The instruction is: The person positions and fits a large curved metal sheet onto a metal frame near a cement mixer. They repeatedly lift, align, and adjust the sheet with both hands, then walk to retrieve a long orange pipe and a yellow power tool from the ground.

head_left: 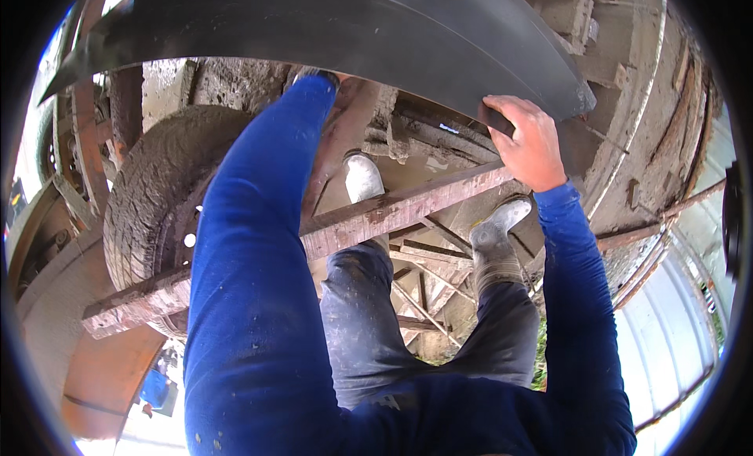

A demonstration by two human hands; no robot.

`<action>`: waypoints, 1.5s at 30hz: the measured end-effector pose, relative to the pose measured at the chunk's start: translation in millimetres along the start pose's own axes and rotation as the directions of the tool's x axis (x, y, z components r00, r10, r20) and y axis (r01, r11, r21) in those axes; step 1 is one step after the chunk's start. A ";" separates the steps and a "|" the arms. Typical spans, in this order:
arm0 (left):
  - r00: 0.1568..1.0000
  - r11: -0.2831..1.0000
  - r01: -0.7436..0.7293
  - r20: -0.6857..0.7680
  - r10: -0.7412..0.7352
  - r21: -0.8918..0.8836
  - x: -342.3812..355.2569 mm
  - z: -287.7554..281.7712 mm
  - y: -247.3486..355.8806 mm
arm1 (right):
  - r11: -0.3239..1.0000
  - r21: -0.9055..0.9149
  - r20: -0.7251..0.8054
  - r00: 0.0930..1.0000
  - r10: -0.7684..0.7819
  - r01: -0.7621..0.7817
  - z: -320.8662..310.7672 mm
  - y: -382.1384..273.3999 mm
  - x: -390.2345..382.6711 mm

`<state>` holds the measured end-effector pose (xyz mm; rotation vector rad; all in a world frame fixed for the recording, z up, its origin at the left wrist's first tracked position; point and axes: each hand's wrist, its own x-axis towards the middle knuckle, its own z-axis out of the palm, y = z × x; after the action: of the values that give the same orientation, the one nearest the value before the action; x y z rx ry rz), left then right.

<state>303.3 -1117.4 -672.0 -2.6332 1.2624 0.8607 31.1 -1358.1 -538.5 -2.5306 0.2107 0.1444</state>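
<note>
A large, smooth dark grey sheet (pixel 337 24) spans the top of the view, its near edge bowed by the lens. My right hand (pixel 529 138) is closed on the near edge towards its right end. My left arm reaches forward to the same edge, and the hand goes out of sight beneath the sheet; only a dark patch at the wrist shows. Below the sheet, a muddy reddish beam (pixel 408 209) runs slantwise between my arms and across my legs.
A mud-caked tyre (pixel 157 197) stands at left, beside my left arm. My boots (pixel 494 232) are among muddy boards and thin crossed bars (pixel 439 299). Rusty metal framing (pixel 90 142) rises at far left. Pale corrugated sheeting (pixel 667 338) lies at right, with a rusty bar (pixel 635 235) near it.
</note>
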 end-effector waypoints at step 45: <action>0.978 0.980 -0.164 0.151 0.145 0.116 47.2 -33.1 -33.2 | 0.983 0.174 -0.170 0.982 0.083 -0.053 -27.8 20.3 0.7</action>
<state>366.3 -1138.7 -674.2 -2.3555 1.4478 0.9361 29.7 -1390.5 -527.0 -2.3677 0.3646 -0.0701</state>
